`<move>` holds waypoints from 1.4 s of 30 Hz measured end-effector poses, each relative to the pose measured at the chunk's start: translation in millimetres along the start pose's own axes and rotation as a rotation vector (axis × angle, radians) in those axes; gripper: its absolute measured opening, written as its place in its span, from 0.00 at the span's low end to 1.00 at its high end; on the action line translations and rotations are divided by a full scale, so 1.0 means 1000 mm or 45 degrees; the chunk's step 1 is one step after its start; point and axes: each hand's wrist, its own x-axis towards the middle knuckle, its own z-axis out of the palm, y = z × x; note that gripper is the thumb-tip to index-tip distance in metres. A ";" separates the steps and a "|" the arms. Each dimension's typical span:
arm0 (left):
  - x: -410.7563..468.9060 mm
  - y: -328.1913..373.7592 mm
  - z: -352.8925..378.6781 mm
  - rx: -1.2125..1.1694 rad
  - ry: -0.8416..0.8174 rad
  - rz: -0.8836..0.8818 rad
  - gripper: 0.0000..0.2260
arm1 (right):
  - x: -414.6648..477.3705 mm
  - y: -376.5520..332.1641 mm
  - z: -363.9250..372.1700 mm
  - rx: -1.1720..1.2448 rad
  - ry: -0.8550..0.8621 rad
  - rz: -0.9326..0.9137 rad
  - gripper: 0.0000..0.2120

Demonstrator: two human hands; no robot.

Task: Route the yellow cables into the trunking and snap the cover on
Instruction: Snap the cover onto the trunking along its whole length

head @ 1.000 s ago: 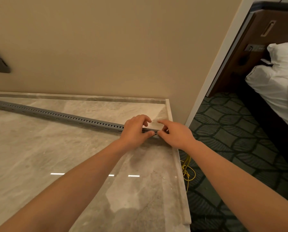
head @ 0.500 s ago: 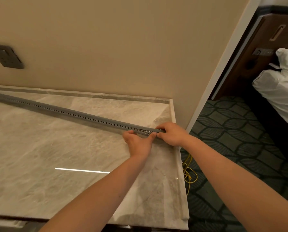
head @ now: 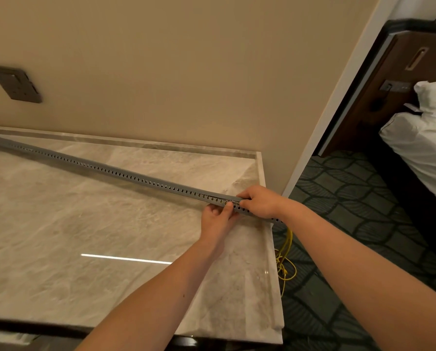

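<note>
A long grey perforated trunking (head: 115, 171) lies diagonally across the marble counter (head: 60, 224), from the far left to the right edge, its right end sticking out past that edge. My right hand (head: 260, 202) grips the trunking near that end from above. My left hand (head: 217, 219) pinches its near side just left of the right hand, fingertips on the holes. Yellow cables (head: 285, 259) hang from under the trunking's end down to the carpet beside the counter. I cannot tell whether a cover sits on the trunking.
A beige wall rises behind the counter with a dark socket plate (head: 15, 83) on the left. To the right lie patterned dark carpet (head: 351, 198), a wooden headboard (head: 399, 72) and a bed with white linen (head: 424, 138).
The trunking's right end has slid toward me and to the right, past the counter edge. Both hands moved with it. My left hand shifted from on top to the near side.
</note>
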 end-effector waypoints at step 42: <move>0.005 -0.007 0.023 -0.279 0.194 -0.091 0.21 | -0.034 0.042 0.015 -0.290 0.480 -0.057 0.15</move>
